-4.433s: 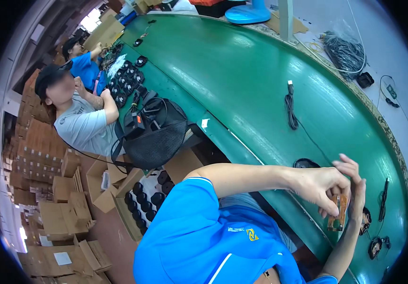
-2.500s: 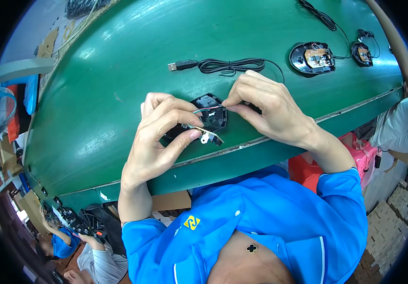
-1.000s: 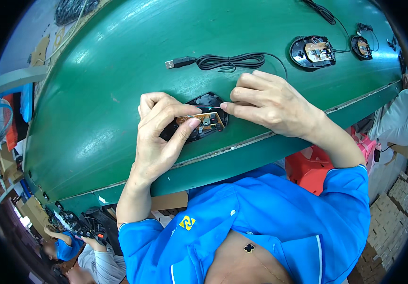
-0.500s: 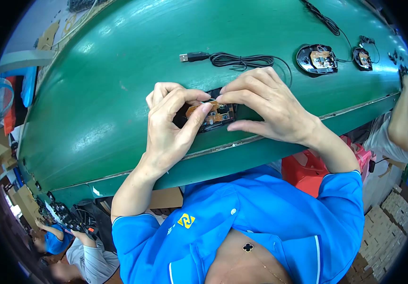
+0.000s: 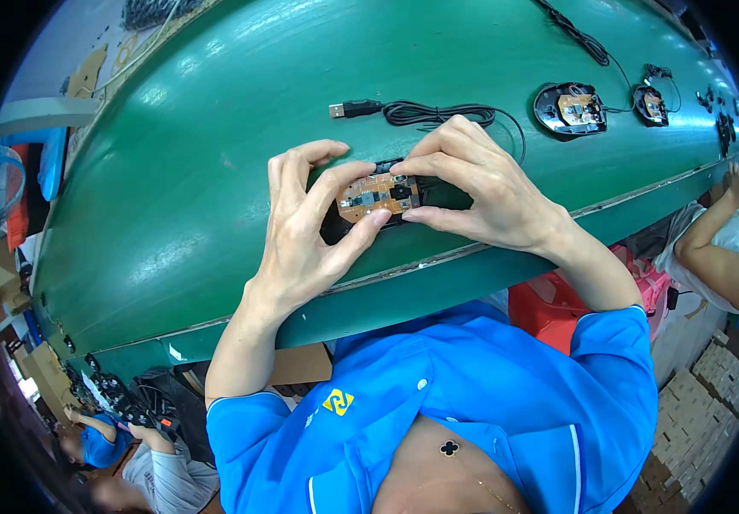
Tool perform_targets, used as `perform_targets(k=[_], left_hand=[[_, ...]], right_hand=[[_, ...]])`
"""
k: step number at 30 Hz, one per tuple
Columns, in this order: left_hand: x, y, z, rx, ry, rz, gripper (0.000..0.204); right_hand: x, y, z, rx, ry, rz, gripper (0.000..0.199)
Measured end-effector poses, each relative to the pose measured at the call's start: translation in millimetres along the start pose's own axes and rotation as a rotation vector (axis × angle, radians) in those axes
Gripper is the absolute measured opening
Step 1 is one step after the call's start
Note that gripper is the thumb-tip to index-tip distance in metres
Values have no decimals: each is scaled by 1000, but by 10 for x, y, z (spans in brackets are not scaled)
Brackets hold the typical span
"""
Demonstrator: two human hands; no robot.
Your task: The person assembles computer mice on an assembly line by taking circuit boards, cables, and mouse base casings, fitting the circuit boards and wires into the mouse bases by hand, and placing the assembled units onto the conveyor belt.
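An opened computer mouse (image 5: 327, 228) lies on the green table, its black base largely covered by an orange-brown circuit board (image 5: 368, 195). My left hand (image 5: 296, 227) holds it from the left, thumb on the near edge and forefinger on the far edge, other fingers lifted. From the right, my right hand (image 5: 502, 193) grips the same mouse, thumb near and fingertips at the far corner. Beyond the hands, a bundled black cable (image 5: 438, 112) ends in a USB plug (image 5: 348, 109); its other end passes behind my right hand.
Two more opened mice with cables, a larger one (image 5: 571, 110) and a smaller one (image 5: 650, 104), rest at the right. Black parts (image 5: 723, 128) lie farther along the table (image 5: 172, 188). A co-worker's arm (image 5: 721, 218) reaches the right edge. A red stool (image 5: 545, 310) stands below.
My left thumb and forefinger have spread to the board's edges, uncovering more of it. My right thumb has come in to the mouse's near edge. The co-worker's hand at right has drawn back.
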State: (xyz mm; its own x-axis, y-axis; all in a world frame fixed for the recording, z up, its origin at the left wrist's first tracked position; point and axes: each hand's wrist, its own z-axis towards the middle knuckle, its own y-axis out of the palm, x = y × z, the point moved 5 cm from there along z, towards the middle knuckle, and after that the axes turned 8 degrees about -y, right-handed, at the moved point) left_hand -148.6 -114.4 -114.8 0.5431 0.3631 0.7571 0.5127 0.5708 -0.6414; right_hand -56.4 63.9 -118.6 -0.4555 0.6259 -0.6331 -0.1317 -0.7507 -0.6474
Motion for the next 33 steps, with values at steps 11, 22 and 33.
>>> perform_targets(k=[11,22,33], left_hand=[[-69,-49,26,-124,32,-23,34],[-160,-128,47,-180,-79,-118,25],[-101,-46,36,-154,-82,-125,26]], right_hand=[[-43,20,2,-51,34,-158,39],[-147,-4,60,-147,84,-268,37],[-207,-65,99,-211,47,-329,34]])
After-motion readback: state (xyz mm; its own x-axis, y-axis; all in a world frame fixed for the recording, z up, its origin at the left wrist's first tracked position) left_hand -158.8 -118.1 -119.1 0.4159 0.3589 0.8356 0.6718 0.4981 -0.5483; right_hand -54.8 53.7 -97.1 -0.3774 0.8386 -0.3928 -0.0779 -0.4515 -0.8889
